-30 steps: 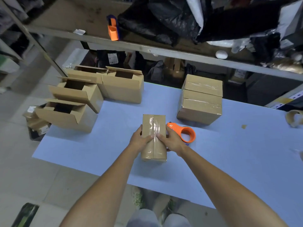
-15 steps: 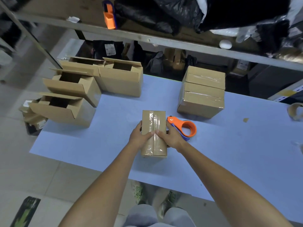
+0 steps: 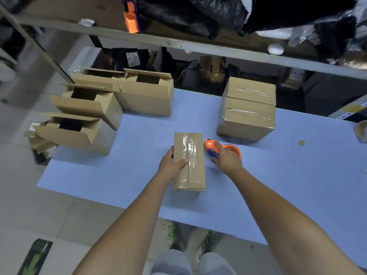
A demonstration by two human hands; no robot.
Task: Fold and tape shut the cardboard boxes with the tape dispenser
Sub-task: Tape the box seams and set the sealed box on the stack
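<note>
Grip, left hand (image 3: 172, 165): curled round the left side of the box (image 3: 195, 151), thumb laid across its taped top seam.
Grip, right hand (image 3: 226, 160): fingers closed over the orange tape dispenser (image 3: 232, 149), which lies on the table (image 3: 297, 185).
Head view, box: flat on the table near the front edge, flaps closed, a clear strip running along its length.
Head view, dispenser: just right of the box, nose pointing at it.
Change: half a second ago both hands pressed the strip down and the dispenser lay untouched; now the right hand has left the box and taken the tool.
Meaning: top seam looks sealed; probably another strip, or the next box, is about to follow.
Done: two sealed boxes (image 3: 248, 118), stacked at the back right.
Outstanding: open boxes (image 3: 145, 100), flaps up, grouped at the table's left.
</note>
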